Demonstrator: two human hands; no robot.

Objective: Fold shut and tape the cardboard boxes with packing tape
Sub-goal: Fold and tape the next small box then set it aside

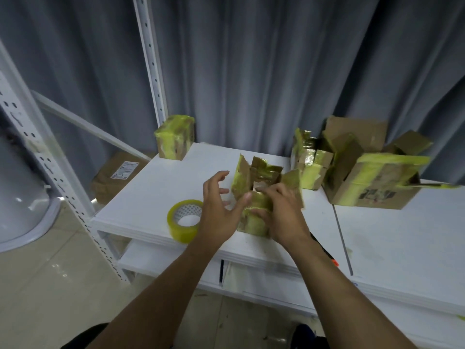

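Observation:
A small cardboard box [254, 217] patched with yellowish tape stands on the white table [156, 192], its top flaps [261, 172] open and upright. My right hand [284, 212] rests on the box's front and right side, fingers spread over the top edge. My left hand [221, 207] hovers just left of the box with fingers spread, thumb tip near the box's upper left corner, holding nothing. A roll of yellowish packing tape [186, 220] lies flat near the table's front edge, left of my left wrist.
A taped-shut small box [176, 137] stands at the table's back left corner. Several open, tape-covered boxes [372, 180] crowd the back right. A labelled brown box [115, 175] sits below on the left behind a white rack post [63, 187]. Grey curtain behind.

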